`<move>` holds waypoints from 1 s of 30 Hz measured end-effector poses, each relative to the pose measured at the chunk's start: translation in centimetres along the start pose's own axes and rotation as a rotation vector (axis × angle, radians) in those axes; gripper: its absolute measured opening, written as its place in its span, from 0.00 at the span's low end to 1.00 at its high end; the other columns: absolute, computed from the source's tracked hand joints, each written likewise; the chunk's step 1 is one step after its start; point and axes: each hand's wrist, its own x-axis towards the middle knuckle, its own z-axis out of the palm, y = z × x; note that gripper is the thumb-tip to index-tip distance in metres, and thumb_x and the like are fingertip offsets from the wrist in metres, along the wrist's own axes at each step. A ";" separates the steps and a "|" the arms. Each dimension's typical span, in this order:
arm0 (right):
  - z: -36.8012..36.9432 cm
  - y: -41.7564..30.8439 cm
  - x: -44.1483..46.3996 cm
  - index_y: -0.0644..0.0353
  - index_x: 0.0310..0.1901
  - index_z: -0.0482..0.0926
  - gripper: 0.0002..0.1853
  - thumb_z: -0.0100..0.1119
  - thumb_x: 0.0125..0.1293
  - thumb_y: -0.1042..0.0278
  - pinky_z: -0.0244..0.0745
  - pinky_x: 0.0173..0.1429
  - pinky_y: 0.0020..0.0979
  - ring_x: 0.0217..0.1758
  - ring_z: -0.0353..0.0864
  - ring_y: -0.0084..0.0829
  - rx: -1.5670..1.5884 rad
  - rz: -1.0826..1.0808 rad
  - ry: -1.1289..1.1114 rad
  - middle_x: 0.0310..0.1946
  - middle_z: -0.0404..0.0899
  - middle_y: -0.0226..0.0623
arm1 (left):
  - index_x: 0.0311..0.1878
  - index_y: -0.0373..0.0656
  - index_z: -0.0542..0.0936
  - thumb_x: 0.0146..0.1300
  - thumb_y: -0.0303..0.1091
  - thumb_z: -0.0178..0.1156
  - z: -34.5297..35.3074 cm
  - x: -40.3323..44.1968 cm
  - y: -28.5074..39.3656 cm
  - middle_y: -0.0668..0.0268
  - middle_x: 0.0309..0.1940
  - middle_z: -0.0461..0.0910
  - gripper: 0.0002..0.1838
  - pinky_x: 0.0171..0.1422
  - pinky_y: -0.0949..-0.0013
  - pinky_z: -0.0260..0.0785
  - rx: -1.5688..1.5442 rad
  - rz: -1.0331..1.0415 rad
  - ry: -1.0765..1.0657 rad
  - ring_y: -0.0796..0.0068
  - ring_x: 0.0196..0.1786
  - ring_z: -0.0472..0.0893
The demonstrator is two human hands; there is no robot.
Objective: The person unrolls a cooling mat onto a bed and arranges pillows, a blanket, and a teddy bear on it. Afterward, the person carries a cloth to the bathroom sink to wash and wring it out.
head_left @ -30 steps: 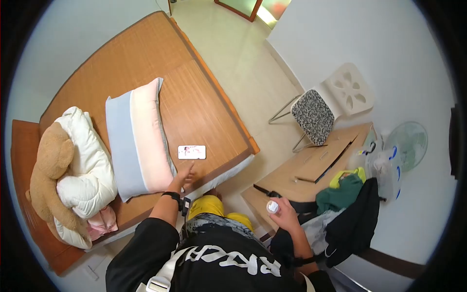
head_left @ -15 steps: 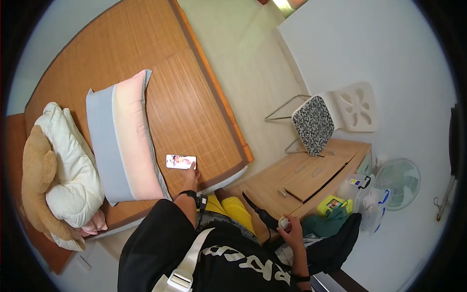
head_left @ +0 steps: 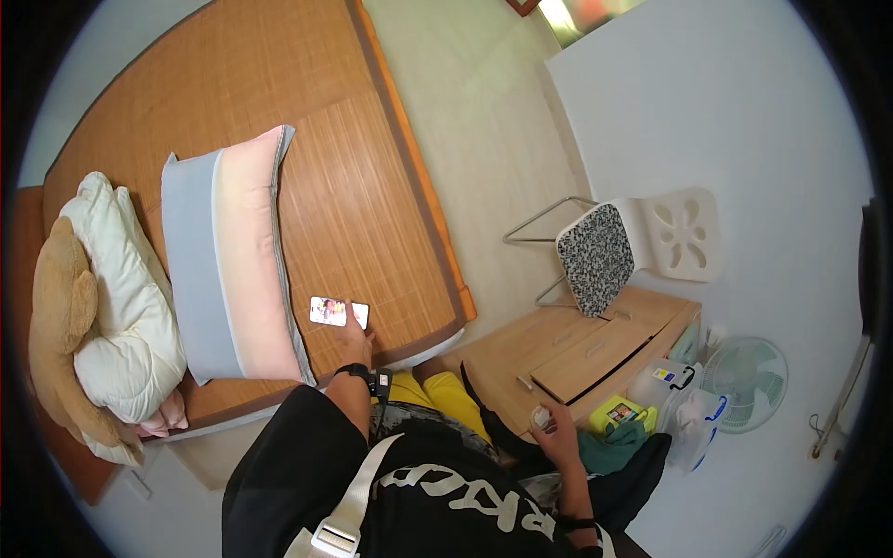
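My left hand [head_left: 353, 344] reaches over the bed's edge with a finger stretched out across the lit screen of a phone [head_left: 326, 312]. The phone seems to lie face up on the bamboo mat [head_left: 363, 223], just right of a long pillow [head_left: 246, 251] in grey, cream and pink. On the other side, my right hand [head_left: 559, 435] is closed around a small, round, whitish object [head_left: 539, 418], too small to name. It is held above the dark cloth near the wooden cabinet, beside a green cloth [head_left: 614, 452].
A low wooden cabinet [head_left: 558, 349] stands at the right, with a white chair [head_left: 600, 256] behind it. A yellow-green pack [head_left: 619, 415], plastic containers [head_left: 693, 423] and a fan [head_left: 746, 383] are beside it. A white quilt [head_left: 130, 307] and brown plush toy [head_left: 60, 316] lie at the left.
My left finger has shifted from the phone's right end to nearer the middle of its screen. My right hand still holds the small object. The whole view has turned slightly.
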 end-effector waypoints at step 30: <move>-16.9 0.6 32.7 0.61 0.61 0.69 0.23 0.59 0.64 0.74 0.75 0.49 0.26 0.44 0.79 0.25 1.309 -0.229 -0.395 0.46 0.76 0.36 | 0.69 0.32 0.54 0.44 0.41 0.76 17.2 -43.3 -1.2 0.50 0.58 0.71 0.54 0.67 0.62 0.64 1.465 0.933 -1.284 0.59 0.62 0.72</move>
